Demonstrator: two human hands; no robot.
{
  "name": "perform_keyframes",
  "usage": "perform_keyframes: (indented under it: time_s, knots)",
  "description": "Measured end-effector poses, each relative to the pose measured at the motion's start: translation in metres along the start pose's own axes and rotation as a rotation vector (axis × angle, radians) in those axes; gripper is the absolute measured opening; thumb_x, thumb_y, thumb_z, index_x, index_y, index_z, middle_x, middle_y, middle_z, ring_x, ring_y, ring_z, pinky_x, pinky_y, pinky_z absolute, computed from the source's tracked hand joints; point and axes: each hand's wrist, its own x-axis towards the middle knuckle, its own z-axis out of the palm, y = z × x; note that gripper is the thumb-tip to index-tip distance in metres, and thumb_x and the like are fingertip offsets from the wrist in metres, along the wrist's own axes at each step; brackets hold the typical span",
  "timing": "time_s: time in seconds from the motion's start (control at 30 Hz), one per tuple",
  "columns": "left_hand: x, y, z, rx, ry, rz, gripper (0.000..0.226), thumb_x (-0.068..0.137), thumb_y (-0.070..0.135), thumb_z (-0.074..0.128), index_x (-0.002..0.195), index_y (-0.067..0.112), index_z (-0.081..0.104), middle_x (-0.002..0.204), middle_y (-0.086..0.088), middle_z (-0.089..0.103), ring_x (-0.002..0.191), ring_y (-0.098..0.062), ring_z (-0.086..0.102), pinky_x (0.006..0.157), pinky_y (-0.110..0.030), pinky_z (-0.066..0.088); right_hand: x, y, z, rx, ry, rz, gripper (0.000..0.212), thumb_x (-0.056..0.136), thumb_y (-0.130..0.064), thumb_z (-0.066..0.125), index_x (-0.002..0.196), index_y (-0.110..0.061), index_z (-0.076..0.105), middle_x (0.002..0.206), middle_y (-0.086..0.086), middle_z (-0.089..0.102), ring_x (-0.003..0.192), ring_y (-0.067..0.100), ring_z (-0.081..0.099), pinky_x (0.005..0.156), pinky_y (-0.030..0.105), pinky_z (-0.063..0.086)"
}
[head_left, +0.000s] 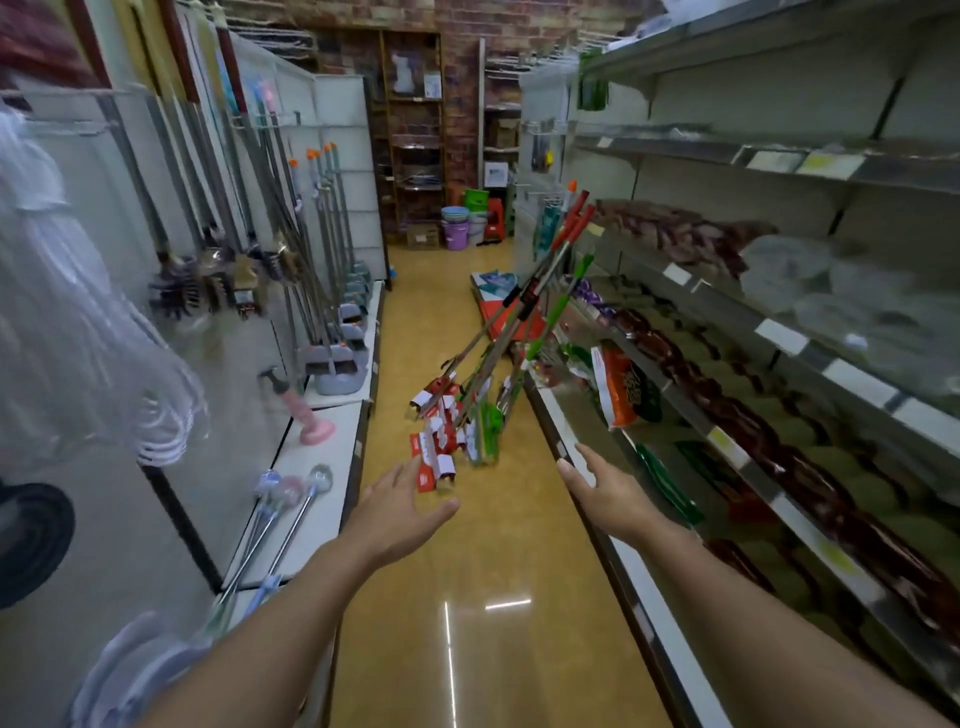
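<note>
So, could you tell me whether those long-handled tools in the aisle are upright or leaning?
Leaning: the long-handled tools tilt, with their packaged heads down at the floor and their handle tops against the right-hand shelf.

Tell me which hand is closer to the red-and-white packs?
Left. The left hand is right below the red-and-white packs, fingertips almost at them; the right hand is apart, off to their right.

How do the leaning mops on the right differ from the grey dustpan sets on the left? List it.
Pose: the leaning mops tilt against the right shelf; the grey dustpan sets stand nearly upright.
Footing: the mops rest on the aisle floor; the dustpan sets on the left base shelf.
Colour: mops carry red and green grips; dustpan sets have orange caps.
Both have long metal shafts.
</note>
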Motion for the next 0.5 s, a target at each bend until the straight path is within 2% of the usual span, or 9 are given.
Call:
perform_keyframes:
  time_s: [0.1,0.27,0.43,0.5]
  knots:
    - [0.06,0.004,-0.006,-0.034,-0.002,-0.042,0.089,0.08,0.069,0.048,0.149,0.028,0.01,0.156,-0.004,0.02,0.142,-0.028,0.022,0.113,-0.049,0.027,0.07,0.004,-0.013,-0.016,-0.047,-0.002,0.07,0.093,-0.056,0.039,0.15,-0.021,0.02,0.153,0.007,0.032,0.139,0.024,0.031,0.108,0.037,0.031]
    - [0.164,0.019,-0.03,0.02,0.09,-0.02,0.089,0.081,0.067,0.048,0.15,0.027,0.01,0.155,-0.002,0.025,0.139,-0.027,0.028,0.112,-0.047,0.028,0.176,-0.007,-0.033,-0.075,-0.027,-0.075,0.072,0.092,-0.054,0.045,0.15,-0.02,0.02,0.152,0.007,0.033,0.138,0.024,0.034,0.107,0.038,0.032]
    - [0.253,0.021,-0.04,0.2,0.12,-0.024,0.086,0.078,0.075,0.039,0.148,0.035,0.008,0.157,0.006,0.015,0.14,-0.032,0.021,0.108,-0.055,0.025,0.26,-0.025,-0.025,-0.412,-0.037,-0.223,0.069,0.092,-0.057,0.043,0.149,-0.028,0.019,0.147,0.003,0.04,0.129,0.025,0.043,0.104,0.045,0.038]
    - [0.287,0.014,-0.038,0.219,0.107,-0.014,0.085,0.077,0.077,0.038,0.147,0.038,0.008,0.158,0.006,0.013,0.14,-0.032,0.021,0.108,-0.055,0.026,0.293,-0.032,-0.016,-0.485,-0.045,-0.22,0.068,0.092,-0.059,0.04,0.149,-0.03,0.016,0.149,0.002,0.037,0.133,0.025,0.038,0.106,0.047,0.035]
